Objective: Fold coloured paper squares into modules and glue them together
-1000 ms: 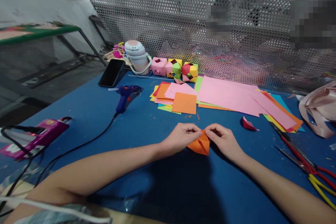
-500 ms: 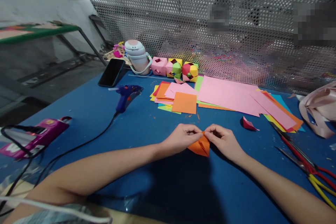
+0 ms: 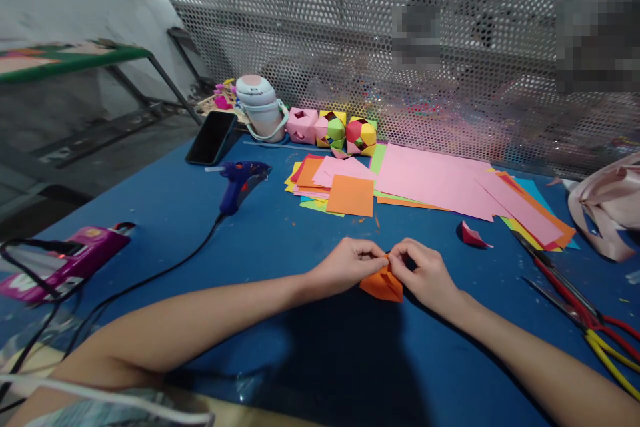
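A folded piece of orange paper (image 3: 383, 285) is held just above the blue table (image 3: 280, 240). My left hand (image 3: 349, 263) pinches its upper edge between thumb and fingertips. Close beside, my right hand (image 3: 421, 270) pinches the same edge, so the fingertips of both hands nearly meet. The paper's lower part hangs below the fingers, with creases showing; its top is hidden by them. Beyond my hands lies a flat orange paper square (image 3: 351, 195) on a pile of coloured sheets. A small folded red paper piece (image 3: 473, 235) rests to the right of my right hand.
A blue glue gun (image 3: 237, 185), a phone (image 3: 211, 138) and a purple power strip (image 3: 70, 260) lie to the left. Folded paper cubes (image 3: 302, 125) and a flask (image 3: 263, 110) stand at the back. Pink sheets (image 3: 433, 180) and scissors (image 3: 575, 303) are on the right.
The fingers of my right hand have shifted slightly and bent more at the paper's edge. The orange paper has turned a little and moved slightly right and down.
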`<state>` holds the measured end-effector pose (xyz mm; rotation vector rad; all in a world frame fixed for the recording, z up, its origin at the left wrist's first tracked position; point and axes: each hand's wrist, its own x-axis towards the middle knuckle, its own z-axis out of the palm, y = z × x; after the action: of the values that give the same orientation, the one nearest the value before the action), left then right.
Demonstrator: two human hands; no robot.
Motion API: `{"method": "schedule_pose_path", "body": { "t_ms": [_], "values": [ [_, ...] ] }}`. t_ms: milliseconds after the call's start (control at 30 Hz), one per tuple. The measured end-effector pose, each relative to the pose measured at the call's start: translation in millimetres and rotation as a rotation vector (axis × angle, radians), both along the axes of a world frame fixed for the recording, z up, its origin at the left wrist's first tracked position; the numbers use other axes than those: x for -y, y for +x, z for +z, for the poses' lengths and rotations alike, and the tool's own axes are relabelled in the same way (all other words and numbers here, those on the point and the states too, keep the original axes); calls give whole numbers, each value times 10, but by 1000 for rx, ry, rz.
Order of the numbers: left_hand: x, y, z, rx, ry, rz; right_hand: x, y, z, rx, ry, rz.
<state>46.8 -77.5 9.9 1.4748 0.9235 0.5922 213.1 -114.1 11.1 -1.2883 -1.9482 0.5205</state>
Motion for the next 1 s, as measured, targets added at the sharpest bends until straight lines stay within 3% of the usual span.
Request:
{"method": "schedule_pose_path", "body": {
  "t_ms": [267, 500, 867, 1000],
  "values": [
    [-14, 4, -7, -36, 102, 27, -10, 28, 29, -43, -26, 59],
    [-71, 1, 20, -19, 211, 177, -40, 14, -27, -24, -116, 18],
    [-103, 53, -38, 58, 208, 102, -122, 39, -125, 11, -1, 58],
    [-107, 38, -16, 114, 228, 143, -114, 37, -112, -24, -38, -14]
  ]
}}
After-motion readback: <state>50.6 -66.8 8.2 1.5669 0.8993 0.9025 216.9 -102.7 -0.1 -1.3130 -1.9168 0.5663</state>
